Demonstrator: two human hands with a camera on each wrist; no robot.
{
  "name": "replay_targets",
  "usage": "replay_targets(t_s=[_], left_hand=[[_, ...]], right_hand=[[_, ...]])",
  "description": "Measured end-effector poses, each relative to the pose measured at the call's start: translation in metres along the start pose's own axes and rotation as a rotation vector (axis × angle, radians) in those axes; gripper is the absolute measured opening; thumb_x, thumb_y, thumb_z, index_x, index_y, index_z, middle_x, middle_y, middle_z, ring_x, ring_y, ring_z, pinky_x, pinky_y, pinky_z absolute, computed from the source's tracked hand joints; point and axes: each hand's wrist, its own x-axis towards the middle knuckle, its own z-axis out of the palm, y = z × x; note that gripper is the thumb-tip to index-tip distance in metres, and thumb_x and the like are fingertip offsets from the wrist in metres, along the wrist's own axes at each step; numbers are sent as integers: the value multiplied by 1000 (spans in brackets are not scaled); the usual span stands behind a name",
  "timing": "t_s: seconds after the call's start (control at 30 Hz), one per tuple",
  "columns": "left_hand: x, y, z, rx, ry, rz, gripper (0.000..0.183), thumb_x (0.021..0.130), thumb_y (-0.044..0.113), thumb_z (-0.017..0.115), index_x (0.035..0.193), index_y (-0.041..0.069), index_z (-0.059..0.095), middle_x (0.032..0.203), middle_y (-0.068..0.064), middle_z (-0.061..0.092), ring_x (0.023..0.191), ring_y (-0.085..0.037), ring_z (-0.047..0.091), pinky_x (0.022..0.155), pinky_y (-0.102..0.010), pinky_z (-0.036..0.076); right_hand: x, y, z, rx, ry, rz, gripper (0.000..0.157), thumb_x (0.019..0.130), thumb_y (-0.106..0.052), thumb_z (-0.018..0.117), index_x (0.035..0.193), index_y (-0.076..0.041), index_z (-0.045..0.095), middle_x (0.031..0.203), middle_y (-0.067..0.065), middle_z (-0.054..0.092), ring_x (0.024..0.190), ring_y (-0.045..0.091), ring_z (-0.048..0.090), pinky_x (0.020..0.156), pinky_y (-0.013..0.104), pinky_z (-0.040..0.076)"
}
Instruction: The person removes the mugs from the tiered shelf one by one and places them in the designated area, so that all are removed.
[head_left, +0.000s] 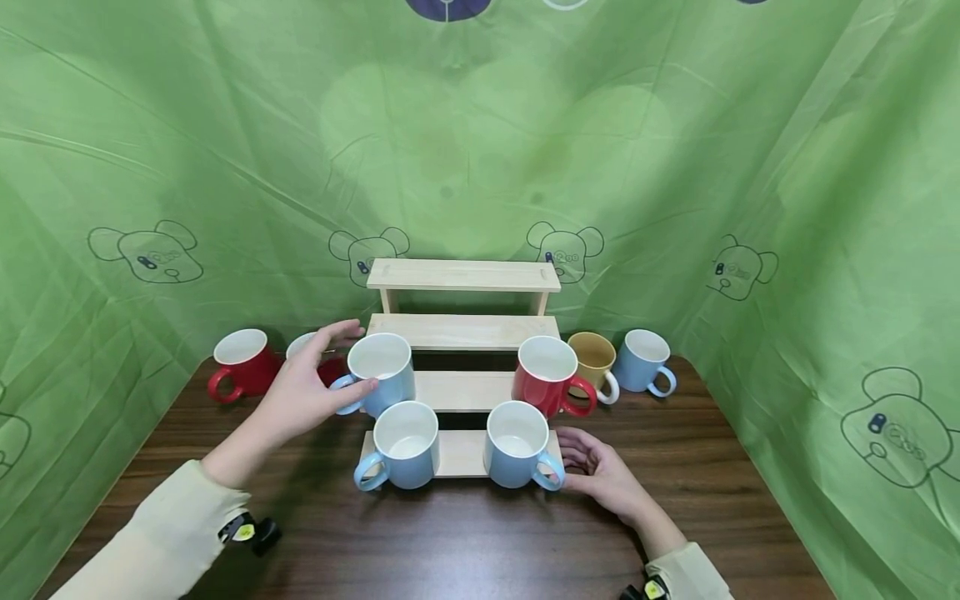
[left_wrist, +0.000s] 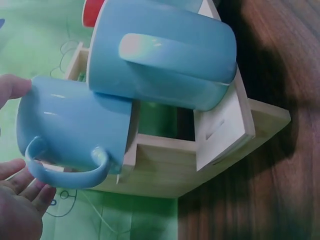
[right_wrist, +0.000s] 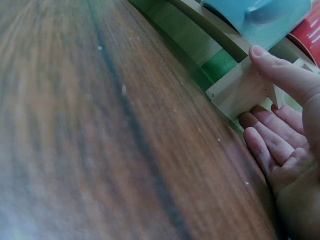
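Observation:
A light blue mug (head_left: pixel 382 367) with a white inside stands upright at the left end of a wooden stepped rack's second-lowest shelf (head_left: pixel 465 392). Spread around its handle side is my left hand (head_left: pixel 311 387), the thumb on the mug's front wall and the other fingers stretched out behind it. In the left wrist view, fingertips (left_wrist: pixel 45 195) lie right at the handle. My right hand (head_left: pixel 603 475) is at the right end of the lowest shelf (head_left: pixel 461 454), its thumb (right_wrist: pixel 260 54) against the end panel and the other fingers loosely bent beside it.
Two blue mugs, one left (head_left: pixel 407 446) and one right (head_left: pixel 517 444), stand on the lowest shelf. A red mug (head_left: pixel 536 392) is behind the right one. Red mugs (head_left: pixel 251 371) stand left of the rack; a yellow mug (head_left: pixel 588 354) and a blue mug (head_left: pixel 637 367) stand right. Green cloth (head_left: pixel 465 167) hangs behind.

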Motion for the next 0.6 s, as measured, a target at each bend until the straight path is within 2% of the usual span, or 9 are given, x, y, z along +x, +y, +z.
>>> replay_targets(t_s=[0.13,0.17,0.3,0.6], left_hand=[[0,1,5,7,-27,-39,90,87,28,96,160,7,48,149,-11,63,128,-34,66,107,-55,52],[-1,2,6,16,-30,-47,90,87,31,95,161,9,48,149,-10,63,129,-33,65,107,-57,52],[0,2,10,44,-35,-59,91,87,37,95,162,13,48,148,-9,63,129,-32,62,105,-61,50],[2,2,16,43,-30,-83,93,86,38,96,162,15,48,144,-10,65,123,-30,63,99,-53,51]], right_hand=[[0,0,1,7,1,-3,70,95,-5,85,155,4,50,144,26,65,122,19,71,105,26,56],[0,0,1,9,0,-1,70,95,-5,85,155,4,50,144,26,65,122,18,71,105,26,56],[0,0,1,17,0,-3,70,95,-6,85,155,4,50,143,26,65,122,19,71,104,26,56],[0,-1,0,-1,3,9,70,95,-6,85,155,2,51,143,24,65,122,20,71,105,26,56]])
